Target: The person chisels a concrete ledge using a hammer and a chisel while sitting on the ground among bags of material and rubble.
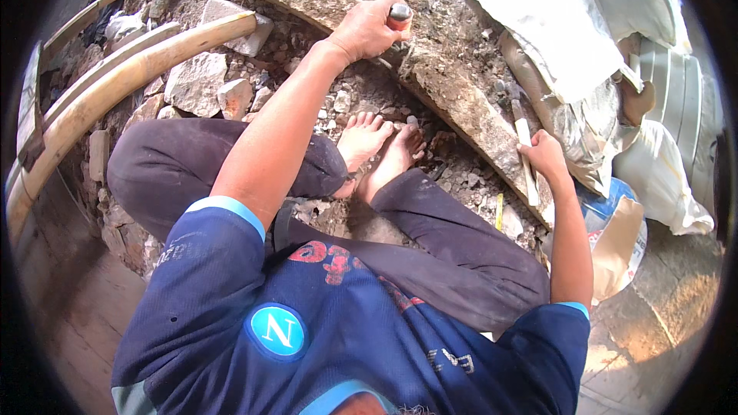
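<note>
My left hand (367, 29) is closed around a tool handle (399, 12) with a rounded dark-grey end and an orange-red part. The working end of this tool is mostly hidden below the fist, so its kind does not show. Below the fist runs a long, rough, dirt-covered slab edge (450, 96), slanting from upper left to lower right. At the slab's right part, my right hand (546, 155) pinches a thin, pale, flat strip (530, 177) that looks like wood. The strip lies along the slab's surface, its two ends sticking out past my fingers.
My bare feet (367, 142) rest on rubble between the slab and my bent legs. Broken stones (197, 83) and a curved pale pole (146, 61) lie at left. White sacks (538, 15) and a torn bag (615, 250) crowd the right. A narrow yellow strip (499, 211) stands near my knee.
</note>
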The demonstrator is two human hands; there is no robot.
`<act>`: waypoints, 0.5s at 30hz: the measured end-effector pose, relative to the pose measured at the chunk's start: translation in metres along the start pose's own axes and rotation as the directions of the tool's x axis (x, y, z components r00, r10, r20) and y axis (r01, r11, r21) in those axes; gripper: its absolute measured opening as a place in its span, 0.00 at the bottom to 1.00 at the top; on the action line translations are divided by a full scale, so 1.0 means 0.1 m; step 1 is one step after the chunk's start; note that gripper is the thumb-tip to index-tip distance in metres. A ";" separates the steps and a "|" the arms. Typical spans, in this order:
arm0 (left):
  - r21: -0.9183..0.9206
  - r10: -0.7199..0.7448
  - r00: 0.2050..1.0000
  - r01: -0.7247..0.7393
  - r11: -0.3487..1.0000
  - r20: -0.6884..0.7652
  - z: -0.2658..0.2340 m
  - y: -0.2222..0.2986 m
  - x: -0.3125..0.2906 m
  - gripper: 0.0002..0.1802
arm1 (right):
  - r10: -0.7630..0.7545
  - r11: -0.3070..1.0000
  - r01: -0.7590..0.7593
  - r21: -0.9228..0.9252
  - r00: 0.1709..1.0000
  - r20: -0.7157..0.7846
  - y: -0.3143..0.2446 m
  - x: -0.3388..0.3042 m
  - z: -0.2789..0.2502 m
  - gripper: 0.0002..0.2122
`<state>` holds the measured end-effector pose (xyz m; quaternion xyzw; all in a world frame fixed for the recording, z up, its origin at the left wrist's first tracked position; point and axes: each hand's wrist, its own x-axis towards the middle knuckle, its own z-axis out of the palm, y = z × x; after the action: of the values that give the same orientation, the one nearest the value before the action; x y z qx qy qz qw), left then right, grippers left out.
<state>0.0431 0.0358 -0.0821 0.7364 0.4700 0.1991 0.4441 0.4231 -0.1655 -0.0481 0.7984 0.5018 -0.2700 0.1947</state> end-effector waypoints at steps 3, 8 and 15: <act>0.045 -0.013 1.000 0.014 0.999 -0.013 0.06 0.00 -0.01 0.17 | 0.056 0.977 -0.083 0.196 0.989 0.139 0.15 0.10 0.09 0.18; 0.150 0.102 0.978 -0.075 0.986 -0.181 0.21 -0.14 -0.05 0.22 | 0.020 0.935 -0.056 0.351 0.994 0.104 0.07 -0.01 0.06 0.19; 0.071 0.010 0.988 0.001 0.997 -0.155 0.20 -0.15 -0.08 0.21 | 0.115 0.870 -0.138 0.473 0.990 0.077 -0.32 -0.34 -0.43 0.16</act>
<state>0.0455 0.0216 -0.1040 0.7350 0.5082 0.2400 0.3794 0.3926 -0.1504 0.0052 0.8463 0.3621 -0.3901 0.0210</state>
